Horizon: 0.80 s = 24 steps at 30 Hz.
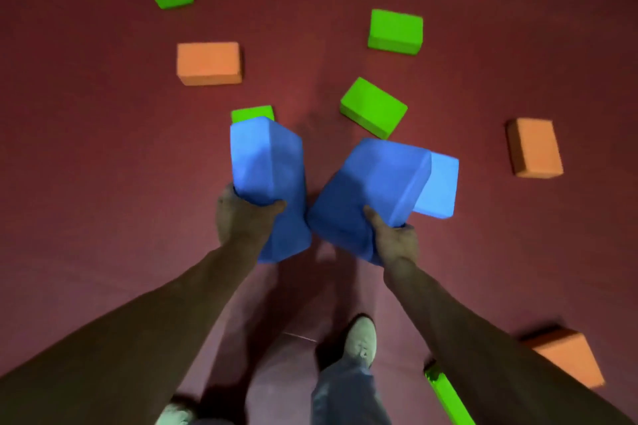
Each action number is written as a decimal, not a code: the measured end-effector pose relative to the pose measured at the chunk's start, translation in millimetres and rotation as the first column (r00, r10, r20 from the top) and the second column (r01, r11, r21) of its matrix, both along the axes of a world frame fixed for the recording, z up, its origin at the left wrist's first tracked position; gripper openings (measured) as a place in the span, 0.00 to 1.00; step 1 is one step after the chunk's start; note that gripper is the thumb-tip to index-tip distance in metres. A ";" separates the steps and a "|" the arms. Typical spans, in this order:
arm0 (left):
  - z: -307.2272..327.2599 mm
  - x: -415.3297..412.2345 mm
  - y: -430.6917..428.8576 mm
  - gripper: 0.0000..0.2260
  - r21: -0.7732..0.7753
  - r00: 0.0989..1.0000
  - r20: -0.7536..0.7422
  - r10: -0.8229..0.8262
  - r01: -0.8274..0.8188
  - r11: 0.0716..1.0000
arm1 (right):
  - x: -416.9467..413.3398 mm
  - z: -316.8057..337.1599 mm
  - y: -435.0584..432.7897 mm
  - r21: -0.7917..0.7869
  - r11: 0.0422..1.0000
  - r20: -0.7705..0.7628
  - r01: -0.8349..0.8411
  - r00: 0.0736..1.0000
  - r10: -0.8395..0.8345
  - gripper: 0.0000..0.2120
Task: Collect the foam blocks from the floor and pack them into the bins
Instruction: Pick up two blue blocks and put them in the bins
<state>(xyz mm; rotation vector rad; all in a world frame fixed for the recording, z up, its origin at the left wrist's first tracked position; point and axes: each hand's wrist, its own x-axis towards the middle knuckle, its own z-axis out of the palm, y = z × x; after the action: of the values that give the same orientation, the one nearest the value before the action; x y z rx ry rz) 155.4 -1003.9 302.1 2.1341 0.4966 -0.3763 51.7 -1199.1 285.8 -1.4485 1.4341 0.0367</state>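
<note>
Head view, looking down: the left hand (243, 217) grips one blue foam block (267, 169), the right hand (395, 240) grips a second blue block (373, 186), both held above the red floor (103, 148) among green blocks (374, 107) and orange blocks (209, 63); next, probably, comes carrying them to bins, which are out of view.

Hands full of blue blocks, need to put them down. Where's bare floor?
Bare floor lies left of the left hand and the orange block, and beyond the upper-right green block. Straight ahead, around the near green block, is crowded.
</note>
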 end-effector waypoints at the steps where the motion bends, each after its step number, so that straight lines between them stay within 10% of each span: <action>1: 27.0 5.8 26.2 0.44 0.001 1.000 0.017 0.015 -0.015 1.000 | 12.3 28.9 22.5 -0.030 0.999 0.016 -0.034 0.999 0.034 0.32; 12: 300.3 5.8 373.9 0.37 0.014 0.964 0.223 0.147 -0.154 0.988 | 83.5 296.5 332.6 -0.314 0.804 0.101 -0.505 0.824 0.558 0.42; 24: 443.7 -112.9 710.1 0.29 0.045 0.695 0.361 0.621 -0.678 0.733 | 127.7 460.8 692.3 -0.613 0.126 0.015 -0.780 0.148 0.989 0.38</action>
<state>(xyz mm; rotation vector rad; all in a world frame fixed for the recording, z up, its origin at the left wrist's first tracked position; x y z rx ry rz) 42.5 -293.9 745.8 1.9609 1.0783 0.4417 179.3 -506.7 746.6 -2.4159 -0.1345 0.1505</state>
